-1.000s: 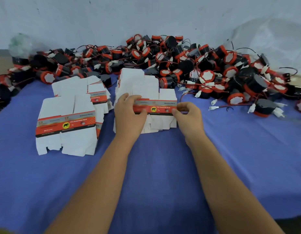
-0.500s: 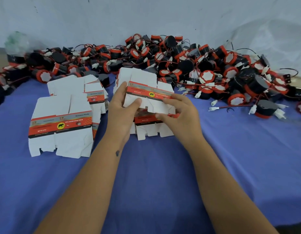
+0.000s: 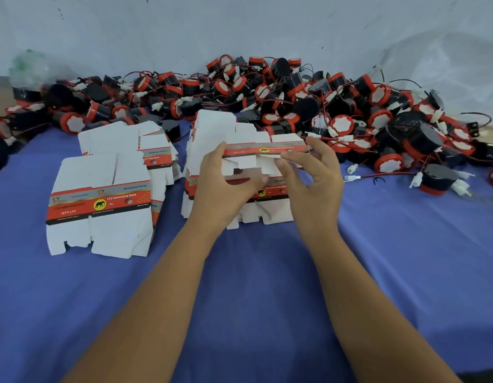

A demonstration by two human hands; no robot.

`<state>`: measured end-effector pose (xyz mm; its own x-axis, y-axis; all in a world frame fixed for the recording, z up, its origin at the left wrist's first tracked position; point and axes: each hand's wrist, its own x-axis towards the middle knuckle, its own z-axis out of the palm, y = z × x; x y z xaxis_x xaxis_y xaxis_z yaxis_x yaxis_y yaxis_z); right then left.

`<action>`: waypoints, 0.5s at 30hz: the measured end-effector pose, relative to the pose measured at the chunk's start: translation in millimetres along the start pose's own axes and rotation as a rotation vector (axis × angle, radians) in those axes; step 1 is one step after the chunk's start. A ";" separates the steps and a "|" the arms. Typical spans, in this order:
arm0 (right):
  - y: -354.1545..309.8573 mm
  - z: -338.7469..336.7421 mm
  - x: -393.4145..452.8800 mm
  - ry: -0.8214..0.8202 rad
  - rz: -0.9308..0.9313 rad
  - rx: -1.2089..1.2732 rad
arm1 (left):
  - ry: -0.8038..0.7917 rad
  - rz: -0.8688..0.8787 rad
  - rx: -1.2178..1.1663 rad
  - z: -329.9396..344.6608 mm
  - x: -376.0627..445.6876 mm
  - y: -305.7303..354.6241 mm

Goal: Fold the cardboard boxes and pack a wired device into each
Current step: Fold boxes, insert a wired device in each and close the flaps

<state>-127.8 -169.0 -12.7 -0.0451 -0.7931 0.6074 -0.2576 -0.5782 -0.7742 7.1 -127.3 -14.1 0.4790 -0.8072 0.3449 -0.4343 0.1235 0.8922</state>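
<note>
**Flat box lifted above its stack**

Both hands, the left hand point(image 3: 226, 186) and right hand point(image 3: 313, 181), pinched a flat carton point(image 3: 264, 154) over the middle stack point(image 3: 267, 214) on the bench point(image 3: 267, 286). The left stack point(image 3: 101, 200) read "12v reversing horn", "Genuine Parts". Wired devices point(image 3: 342, 111) lay heaped behind.

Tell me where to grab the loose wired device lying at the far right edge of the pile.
Grip the black drum body of the wired device across its round sides, coming down from above. It sits apart from the pile on the blue cloth, so the sides look free. Avoid the thin red wire and white plug trailing leftward, which would likely snag.
</note>
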 end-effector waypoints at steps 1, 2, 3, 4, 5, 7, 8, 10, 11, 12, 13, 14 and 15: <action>-0.6 0.2 -0.8 0.015 -0.043 -0.004 | 0.007 -0.006 -0.023 -0.4 -0.8 -0.2; -1.2 0.1 -1.7 0.025 -0.080 -0.001 | 0.011 0.005 -0.047 -1.0 -1.8 -0.4; -1.2 -0.4 -2.0 0.030 -0.104 0.009 | 0.009 0.022 -0.071 -1.4 -2.7 -0.3; -0.7 -0.7 -1.9 0.030 -0.110 0.025 | 0.005 0.037 -0.096 -1.9 -3.5 0.2; -0.6 -1.0 -1.5 0.026 -0.099 0.041 | -0.002 0.039 -0.122 -2.5 -4.3 1.1; -2.2 -0.9 -0.8 0.014 -0.050 0.051 | -0.006 0.043 -0.160 -3.4 -5.3 2.5; -2.7 -0.6 -0.6 0.009 -0.028 0.058 | 0.007 0.065 -0.146 -3.8 -5.6 2.9; -3.6 0.5 -0.7 0.007 0.020 0.097 | 0.045 0.126 -0.062 -3.0 -6.2 4.4; -3.8 1.2 -0.8 0.014 0.038 0.117 | 0.061 0.152 -0.024 -1.5 -6.1 4.6; -3.9 2.1 -1.2 0.022 0.045 0.131 | 0.076 0.172 0.003 0.4 -5.8 4.7; -4.2 2.9 -1.9 0.027 0.040 0.139 | 0.094 0.186 0.027 2.3 -5.7 5.2; -4.5 4.0 -3.2 0.030 0.023 0.137 | 0.111 0.196 0.050 3.8 -5.5 5.5; -4.3 5.3 -4.6 0.035 -0.006 0.126 | 0.125 0.202 0.065 4.9 -5.7 6.4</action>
<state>-121.4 -163.9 -13.1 -0.0781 -0.7834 0.6165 -0.1348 -0.6045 -0.7852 -2.1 -124.7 -11.7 0.4666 -0.6915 0.5515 -0.5771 0.2345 0.7823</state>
